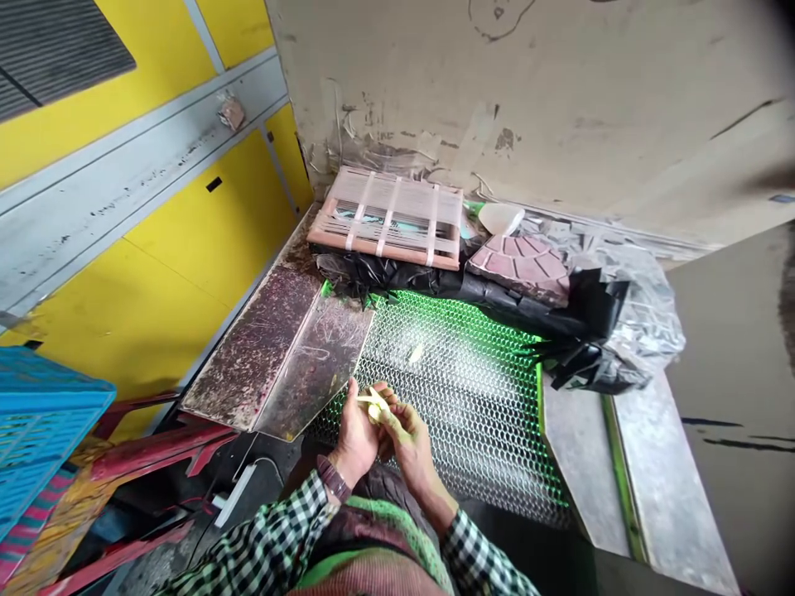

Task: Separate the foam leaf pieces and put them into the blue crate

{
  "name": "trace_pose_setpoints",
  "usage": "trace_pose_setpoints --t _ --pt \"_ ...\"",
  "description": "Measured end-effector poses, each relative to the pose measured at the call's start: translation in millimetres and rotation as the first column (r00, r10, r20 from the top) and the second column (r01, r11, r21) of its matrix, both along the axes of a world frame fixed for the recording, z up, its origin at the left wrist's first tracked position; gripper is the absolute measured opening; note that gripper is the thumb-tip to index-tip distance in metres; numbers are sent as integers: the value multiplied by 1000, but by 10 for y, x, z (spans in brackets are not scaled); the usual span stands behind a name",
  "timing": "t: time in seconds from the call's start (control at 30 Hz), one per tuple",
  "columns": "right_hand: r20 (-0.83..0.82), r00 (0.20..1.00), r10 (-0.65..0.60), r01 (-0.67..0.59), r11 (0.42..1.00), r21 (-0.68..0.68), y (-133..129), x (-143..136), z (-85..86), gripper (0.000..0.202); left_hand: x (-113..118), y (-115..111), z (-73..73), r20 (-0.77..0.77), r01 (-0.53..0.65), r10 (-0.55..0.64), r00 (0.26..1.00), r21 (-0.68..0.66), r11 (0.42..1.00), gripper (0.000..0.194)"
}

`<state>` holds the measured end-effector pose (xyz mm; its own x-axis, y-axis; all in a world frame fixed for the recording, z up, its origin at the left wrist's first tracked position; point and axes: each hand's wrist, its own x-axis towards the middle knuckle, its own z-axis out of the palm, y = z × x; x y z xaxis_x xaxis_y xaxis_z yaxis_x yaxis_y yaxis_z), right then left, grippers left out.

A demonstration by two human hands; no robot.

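My left hand (357,434) and my right hand (411,443) meet low in the middle of the head view, above the near edge of a metal mesh belt (472,430). Between them are small pale-yellow pieces (375,405), some narrow and strip-like; their exact kind I cannot make out. My left fingers curl around the pieces from the left, partly hidden. The right fingers are bent and closed on them from the other side. Farther back, a similar pale-yellow piece (416,353) lies alone on the mesh.
Black plastic wrapping (428,283) spans the belt's far end, with a strapped wooden frame (391,217) and a pinkish slab (522,265) on top. Worn metal plates (273,348) flank the left, pale panels (658,455) the right. A blue crate (50,430) stands at left.
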<state>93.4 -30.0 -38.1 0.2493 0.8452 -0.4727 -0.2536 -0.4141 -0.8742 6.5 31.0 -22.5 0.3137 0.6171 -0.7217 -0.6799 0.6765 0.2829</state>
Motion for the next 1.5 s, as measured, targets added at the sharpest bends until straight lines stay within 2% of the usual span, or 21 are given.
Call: trace_pose_setpoints --t 0.13,0.23,0.33,0.47,0.6,0.7,0.83,0.9,0.97,1.0,1.03,1.07,1.13,1.2,1.23,1.3,1.33,1.43,1.5 --pt "-23 1000 -15 15 1000 24 36 7 23 44 -85 -26 91 40 59 -62 997 79 995 74" --pt "14 1000 2 -3 998 68 79 -6 54 45 -62 -49 113 -68 100 -91 994 150 984 62" --pt "25 999 -26 24 996 82 101 -40 52 45 -11 -69 109 -212 124 -88 973 164 979 48" --pt "-27 997 -78 78 997 16 59 -72 18 45 31 -47 38 -283 100 -47 958 176 979 49" --pt "-54 991 -124 122 992 -39 -10 66 1 50 12 2 -101 -408 161 -62 911 213 964 54" --pt "67 989 -130 137 984 -114 -39 338 -50 57 -68 -24 -184 -438 299 -195 878 181 937 58" --pt "270 963 -7 65 976 -207 -64 788 -167 59 -227 -123 -199 -474 492 -364 802 178 852 58" --pt "467 882 68 52 970 -238 -69 965 -188 59 -299 -153 -173 -492 529 -388 780 186 828 58" --pt "681 727 82 94 971 -218 -58 1059 -150 58 -352 -159 -139 -513 566 -409 755 195 801 59" --pt "734 675 74 100 977 -190 -45 1067 -108 57 -371 -156 -121 -536 595 -419 733 206 777 58" --pt "735 675 64 83 983 -161 -26 1049 -55 56 -382 -150 -104 -571 632 -426 702 224 742 56" --pt "679 730 79 29 989 -146 -2 1007 5 54 -387 -144 -87 -616 674 -422 665 252 694 52" --pt "430 878 212 -175 977 -123 55 873 120 50 -376 -129 -56 -728 763 -372 576 315 565 40" --pt "188 913 361 -355 933 -67 111 721 188 48 -345 -114 -30 -835 834 -279 474 325 445 29" --pt "112 909 402 -399 916 -46 133 656 197 49 -327 -105 -21 -872 860 -243 425 305 410 26" --pt "34 915 403 -402 915 -36 160 564 167 50 -300 -83 -15 -907 887 -219 361 261 381 24" --pt "19 927 373 -372 927 -45 162 539 136 51 -293 -70 -21 -908 889 -218 357 259 376 24" --pt "42 969 242 -239 969 -62 136 528 18 52 -304 -31 -77 -879 854 -203 432 326 405 25" --pt "114 985 133 -128 991 -50 103 562 -53 51 -323 -12 -138 -852 806 -197 484 347 480 28"
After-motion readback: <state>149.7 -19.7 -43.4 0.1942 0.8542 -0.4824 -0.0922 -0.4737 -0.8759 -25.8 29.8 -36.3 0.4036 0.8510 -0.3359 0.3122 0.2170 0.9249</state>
